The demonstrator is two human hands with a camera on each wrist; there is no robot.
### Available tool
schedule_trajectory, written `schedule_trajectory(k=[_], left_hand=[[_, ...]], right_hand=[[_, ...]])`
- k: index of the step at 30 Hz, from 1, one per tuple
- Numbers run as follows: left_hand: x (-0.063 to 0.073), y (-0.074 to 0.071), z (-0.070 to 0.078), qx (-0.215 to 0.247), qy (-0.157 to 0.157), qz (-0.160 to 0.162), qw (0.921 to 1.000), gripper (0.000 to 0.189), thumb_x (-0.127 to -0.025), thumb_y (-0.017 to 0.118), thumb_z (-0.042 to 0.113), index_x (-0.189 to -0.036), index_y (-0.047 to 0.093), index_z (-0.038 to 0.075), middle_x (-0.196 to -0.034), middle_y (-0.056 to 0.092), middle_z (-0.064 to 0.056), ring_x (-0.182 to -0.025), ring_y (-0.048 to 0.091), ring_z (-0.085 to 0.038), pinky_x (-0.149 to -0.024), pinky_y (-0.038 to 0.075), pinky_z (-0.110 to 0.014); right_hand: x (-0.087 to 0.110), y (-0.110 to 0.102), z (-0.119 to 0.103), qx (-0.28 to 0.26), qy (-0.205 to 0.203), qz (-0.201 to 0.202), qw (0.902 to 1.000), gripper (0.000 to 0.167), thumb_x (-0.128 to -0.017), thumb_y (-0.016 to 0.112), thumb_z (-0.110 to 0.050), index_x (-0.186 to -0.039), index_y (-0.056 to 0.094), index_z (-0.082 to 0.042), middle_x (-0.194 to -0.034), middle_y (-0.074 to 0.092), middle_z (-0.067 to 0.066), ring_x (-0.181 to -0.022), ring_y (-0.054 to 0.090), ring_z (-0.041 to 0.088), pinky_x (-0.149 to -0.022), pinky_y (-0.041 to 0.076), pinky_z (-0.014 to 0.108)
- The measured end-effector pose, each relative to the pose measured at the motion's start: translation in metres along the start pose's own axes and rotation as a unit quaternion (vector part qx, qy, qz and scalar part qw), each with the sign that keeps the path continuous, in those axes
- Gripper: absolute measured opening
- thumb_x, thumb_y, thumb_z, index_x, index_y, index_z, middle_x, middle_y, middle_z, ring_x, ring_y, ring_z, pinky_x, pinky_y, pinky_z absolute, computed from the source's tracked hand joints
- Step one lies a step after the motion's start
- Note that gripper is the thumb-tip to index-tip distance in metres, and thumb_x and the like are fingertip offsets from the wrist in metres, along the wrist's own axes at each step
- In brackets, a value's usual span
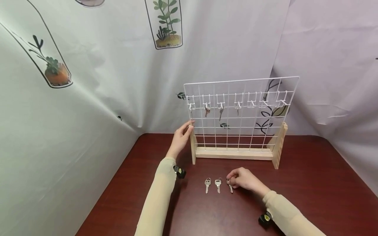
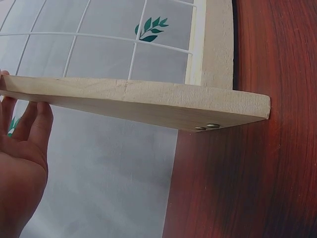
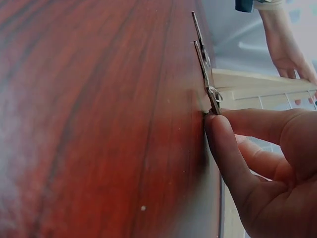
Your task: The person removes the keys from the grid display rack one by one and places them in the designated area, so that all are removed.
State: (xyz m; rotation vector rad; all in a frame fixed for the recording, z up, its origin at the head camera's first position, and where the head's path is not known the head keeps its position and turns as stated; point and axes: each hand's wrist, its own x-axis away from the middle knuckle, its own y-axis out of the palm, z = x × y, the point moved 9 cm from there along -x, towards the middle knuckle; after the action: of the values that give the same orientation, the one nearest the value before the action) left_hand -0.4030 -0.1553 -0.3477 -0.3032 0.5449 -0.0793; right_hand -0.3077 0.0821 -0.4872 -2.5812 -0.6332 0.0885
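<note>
My left hand (image 1: 179,139) holds the upper end of the left wooden side post (image 2: 133,94) of a white wire grid rack (image 1: 233,127). In the left wrist view its fingertips lie on both sides of the wood. On the table in front of the rack, my right hand (image 1: 244,179) pinches the head of a silver key (image 1: 231,189) between thumb and forefinger; the fingers cover part of it. To its left lie a middle key (image 1: 218,186) and a left key (image 1: 207,186), in a row with their rings towards the rack.
White hooks (image 1: 251,104) line the rack's upper part. Keys, such as a dark one (image 1: 221,113), hang from the hooks on the left; those on the right carry none. The rack's wooden base (image 1: 233,154) stands on the dark red table (image 1: 310,183), with a printed curtain (image 1: 118,65) behind.
</note>
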Motion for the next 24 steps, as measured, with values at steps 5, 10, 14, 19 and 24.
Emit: schedule_trajectory(k=[5, 10, 14, 19, 24], left_hand=[[0.0017, 0.0007, -0.0012, 0.0, -0.003, 0.001, 1.0, 0.036, -0.104, 0.059, 0.015, -0.135, 0.061, -0.002, -0.14, 0.058, -0.018, -0.125, 0.059, -0.036, -0.104, 0.047, -0.047], [0.0022, 0.0014, -0.002, -0.006, -0.006, 0.001, 1.0, 0.036, -0.104, 0.059, 0.015, -0.136, 0.061, -0.001, -0.139, 0.059, -0.017, -0.125, 0.06, -0.033, -0.104, 0.047, -0.045], [0.0017, 0.0018, -0.0022, -0.002, -0.003, 0.002, 1.0, 0.036, -0.104, 0.059, 0.014, -0.136, 0.06, -0.003, -0.14, 0.058, -0.019, -0.126, 0.058, -0.037, -0.105, 0.047, -0.046], [0.0011, 0.0012, -0.003, 0.008, -0.002, 0.006, 1.0, 0.036, -0.103, 0.059, 0.012, -0.135, 0.059, -0.005, -0.141, 0.057, -0.02, -0.127, 0.056, -0.041, -0.105, 0.046, -0.048], [-0.0001, 0.0005, -0.0027, 0.01, -0.004, 0.009, 0.9999, 0.036, -0.103, 0.059, 0.012, -0.135, 0.06, -0.004, -0.141, 0.057, -0.019, -0.126, 0.057, -0.038, -0.106, 0.046, -0.047]], right_hand=[[0.0022, 0.0017, 0.0018, -0.002, 0.013, 0.002, 0.9999, 0.01, -0.084, 0.07, 0.002, -0.093, 0.071, 0.007, -0.074, 0.067, 0.003, -0.062, 0.065, 0.013, -0.058, 0.059, 0.031], [0.0018, 0.0029, 0.0044, 0.005, 0.016, 0.006, 0.9998, 0.008, -0.085, 0.073, 0.001, -0.091, 0.071, 0.006, -0.074, 0.066, 0.001, -0.061, 0.064, 0.013, -0.057, 0.058, 0.03], [0.001, 0.0006, 0.0037, 0.044, 0.015, 0.02, 0.9987, 0.006, -0.084, 0.076, -0.004, -0.087, 0.073, 0.0, -0.069, 0.065, -0.001, -0.058, 0.06, 0.011, -0.054, 0.054, 0.028], [-0.0001, -0.0046, 0.0026, 0.096, 0.017, 0.04, 0.9944, 0.007, -0.081, 0.079, -0.012, -0.082, 0.074, -0.008, -0.064, 0.062, -0.006, -0.058, 0.056, 0.01, -0.054, 0.047, 0.027], [-0.001, -0.0065, 0.0031, 0.105, 0.025, 0.046, 0.9931, 0.008, -0.08, 0.08, -0.013, -0.08, 0.073, -0.008, -0.063, 0.06, -0.006, -0.058, 0.054, 0.009, -0.054, 0.045, 0.025]])
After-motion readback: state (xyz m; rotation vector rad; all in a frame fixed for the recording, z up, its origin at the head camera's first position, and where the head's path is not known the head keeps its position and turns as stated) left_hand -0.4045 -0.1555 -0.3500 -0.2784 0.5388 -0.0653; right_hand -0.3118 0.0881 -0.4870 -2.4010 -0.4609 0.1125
